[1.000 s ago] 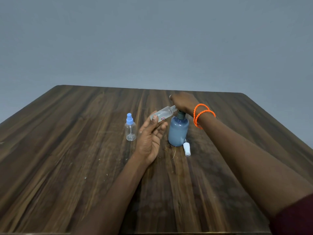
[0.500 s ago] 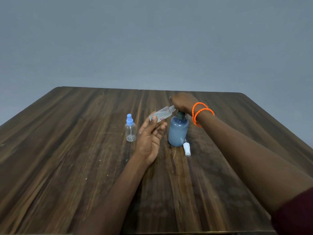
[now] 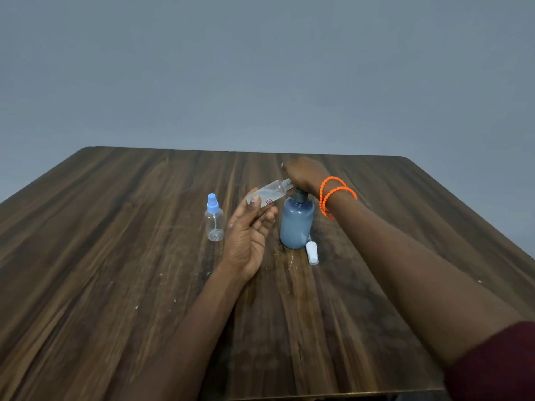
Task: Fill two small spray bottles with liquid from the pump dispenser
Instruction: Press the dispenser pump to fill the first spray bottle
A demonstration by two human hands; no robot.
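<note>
Backdrop: plain grey-blue wall behind a dark wood-grain surface [image 3: 115, 256] with small pale specks scattered on it.
Left hand [image 3: 249, 235]: raised off the surface, palm turned up and toward the right hand, thumb and fingers grasping the base end of the open spray bottle [image 3: 270, 193].
Open spray bottle: clear, capless, tilted with its threaded neck pointing up and toward the right hand, mouth right at the pump's top; a small red-and-white sticker shows on its lower side near the left fingers.
Right hand [image 3: 304, 175]: palm down on top of the pump dispenser [image 3: 296, 222], fingers curled over the pump head and hiding it, so the nozzle itself cannot be seen.
Pump dispenser: blue round-shouldered bottle with a dark collar, upright on the surface directly under the right hand and just beside the left hand.
Bracelets [image 3: 335, 195]: two orange beaded loops on the right wrist.
Sleeve [image 3: 498, 366]: dark maroon, at the near end of the right forearm.
White cap [image 3: 312, 253]: lying on its side on the surface, touching or almost touching the dispenser's base, on the near side under the right forearm.
Second spray bottle [image 3: 214, 221]: clear, upright, blue spray top fitted, standing on the outer side of the left hand, near it but apart; looks empty.
</note>
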